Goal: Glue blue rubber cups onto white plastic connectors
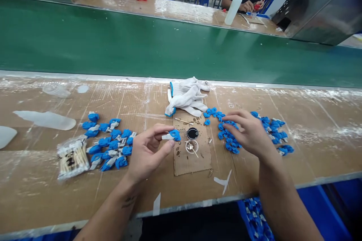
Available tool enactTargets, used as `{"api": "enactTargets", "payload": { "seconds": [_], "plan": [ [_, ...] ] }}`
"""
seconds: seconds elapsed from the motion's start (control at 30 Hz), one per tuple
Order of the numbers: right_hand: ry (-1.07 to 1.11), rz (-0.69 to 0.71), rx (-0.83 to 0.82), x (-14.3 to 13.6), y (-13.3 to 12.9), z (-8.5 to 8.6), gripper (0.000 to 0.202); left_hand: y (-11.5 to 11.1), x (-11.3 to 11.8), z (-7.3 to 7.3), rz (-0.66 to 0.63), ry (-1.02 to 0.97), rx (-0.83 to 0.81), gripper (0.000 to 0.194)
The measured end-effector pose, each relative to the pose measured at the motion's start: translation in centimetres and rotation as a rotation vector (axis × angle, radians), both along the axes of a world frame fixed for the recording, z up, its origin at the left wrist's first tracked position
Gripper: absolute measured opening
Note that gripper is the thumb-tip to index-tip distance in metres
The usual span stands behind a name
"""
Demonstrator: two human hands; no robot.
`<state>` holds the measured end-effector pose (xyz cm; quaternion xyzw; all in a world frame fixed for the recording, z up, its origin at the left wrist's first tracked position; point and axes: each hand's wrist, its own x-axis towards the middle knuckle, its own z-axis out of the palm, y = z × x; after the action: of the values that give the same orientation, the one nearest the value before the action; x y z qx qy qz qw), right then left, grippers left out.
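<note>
My left hand (149, 150) pinches a small blue and pale grey plastic part (175, 134) between thumb and fingers. Over a pile of small blue plastic pieces (232, 144) is my right hand (249, 131), thumb and forefinger a little apart at its upper left edge; nothing shows between them. A piece of cardboard (192, 166) lies between the hands, stained with dark spots. On it stand a small cup of black liquid (192, 133) and a clear dish (192, 147) with a cotton swab in it. Another cotton swab (183, 121) lies behind them.
White gloves (188, 98) lie behind the cardboard. Several blue-grey parts (113, 144) and a bag of cotton swabs (72, 158) sit at left; more blue-grey parts (275, 130) at right. A green belt (141, 45) runs across. Beyond it, two people work near a squeeze bottle (233, 9).
</note>
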<state>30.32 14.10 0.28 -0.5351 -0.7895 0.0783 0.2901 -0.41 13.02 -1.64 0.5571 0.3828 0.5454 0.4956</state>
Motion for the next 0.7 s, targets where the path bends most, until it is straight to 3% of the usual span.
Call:
{"api": "enactTargets", "payload": {
  "seconds": [0.13,0.27,0.37,0.47,0.57,0.7],
  "plan": [
    [-0.229,0.205,-0.171,-1.6,3.1,-1.8,0.017,0.0,0.2,-0.1,-0.006,0.019,-0.014,0.021],
    [-0.207,0.203,-0.154,-2.0,4.1,-2.3,0.018,0.3,0.1,-0.3,0.007,0.028,-0.002,0.02],
    [-0.066,0.1,-0.088,-1.3,2.6,-1.3,0.02,0.3,0.1,-0.3,0.014,0.02,-0.007,0.02],
    [0.26,-0.001,-0.039,-1.8,-0.1,0.1,0.017,0.1,0.4,-0.4,-0.018,-0.027,-0.034,0.02],
    [0.498,0.073,-0.066,-4.1,-2.4,1.1,0.024,-0.1,0.9,-0.4,-0.093,-0.091,-0.073,0.022],
    [0.586,0.18,-0.098,-7.8,-3.3,1.6,0.03,-0.4,1.5,-0.4,-0.153,-0.107,-0.077,0.025]
  ]
}}
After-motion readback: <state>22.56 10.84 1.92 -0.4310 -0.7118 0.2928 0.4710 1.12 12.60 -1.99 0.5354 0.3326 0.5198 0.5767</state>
